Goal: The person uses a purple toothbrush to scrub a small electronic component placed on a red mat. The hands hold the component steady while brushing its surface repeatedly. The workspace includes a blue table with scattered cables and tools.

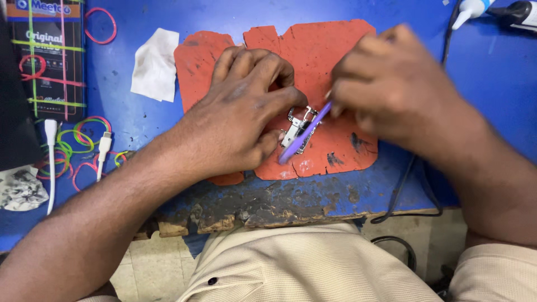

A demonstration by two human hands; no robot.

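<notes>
A small silver metal part (296, 130) lies on an orange-red work mat (313, 50) on a blue bench. My left hand (238, 114) presses down on the part with its thumb and fingers, pinning its left side. My right hand (391, 84) grips a thin purple tool (305, 134), held slantwise, whose flat tip rests over the metal part. The tool's upper end is hidden inside my right fist.
A white cloth scrap (155, 64) lies left of the mat. Farther left are coloured rubber bands (84, 137), white cable plugs (104, 144) and a dark printed box (47, 56). A black cable (411, 190) hangs over the chipped front edge (251, 215) of the bench. A white nozzle (470, 10) sits top right.
</notes>
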